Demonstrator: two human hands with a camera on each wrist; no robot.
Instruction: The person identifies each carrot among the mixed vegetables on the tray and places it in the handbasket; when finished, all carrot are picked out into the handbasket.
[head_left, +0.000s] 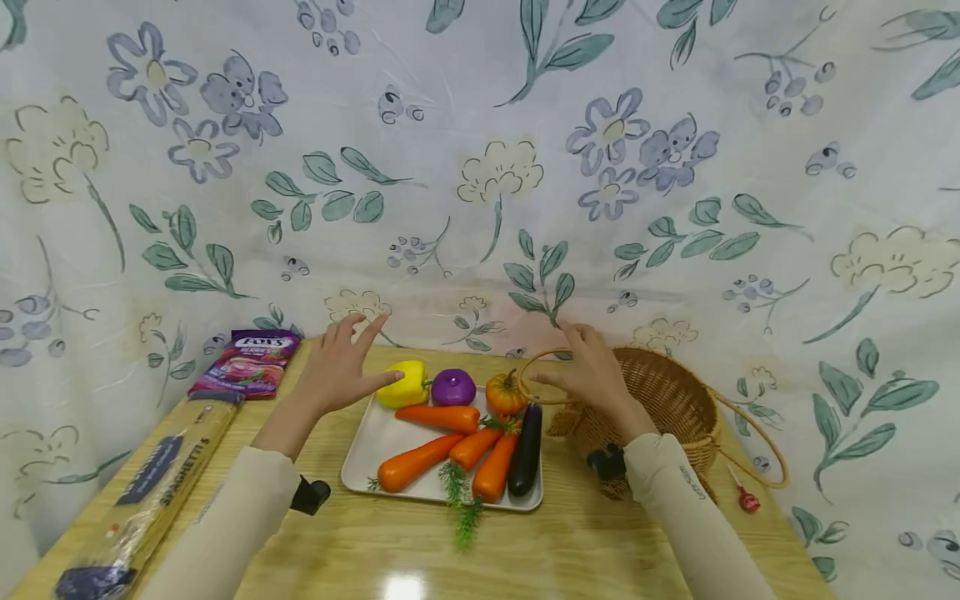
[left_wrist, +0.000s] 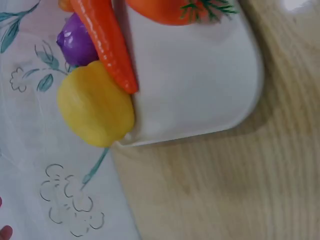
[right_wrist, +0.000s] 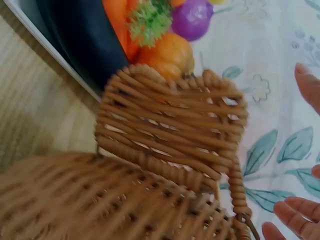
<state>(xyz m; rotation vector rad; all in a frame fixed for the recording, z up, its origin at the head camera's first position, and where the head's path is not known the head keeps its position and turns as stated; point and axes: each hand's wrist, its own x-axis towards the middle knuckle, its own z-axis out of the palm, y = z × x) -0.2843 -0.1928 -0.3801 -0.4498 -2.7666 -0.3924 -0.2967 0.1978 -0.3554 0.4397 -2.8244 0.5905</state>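
While left hand (head_left: 337,368) and right hand (head_left: 597,377) hover unclenched, floral cloth (head_left: 450,242) hangs behind the wooden table (head_left: 585,550) bearing tray (head_left: 390,433) and basket (head_left: 669,387).

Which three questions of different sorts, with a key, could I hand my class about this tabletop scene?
1. True or false: the eggplant lies at the end of the white tray nearer the wicker basket.
2. Which hand is nearer the spaghetti packet?
3. Fill in: the purple onion sits between the yellow bell pepper and the ____.

Key: 1, true; 2, the left hand; 3, pumpkin.
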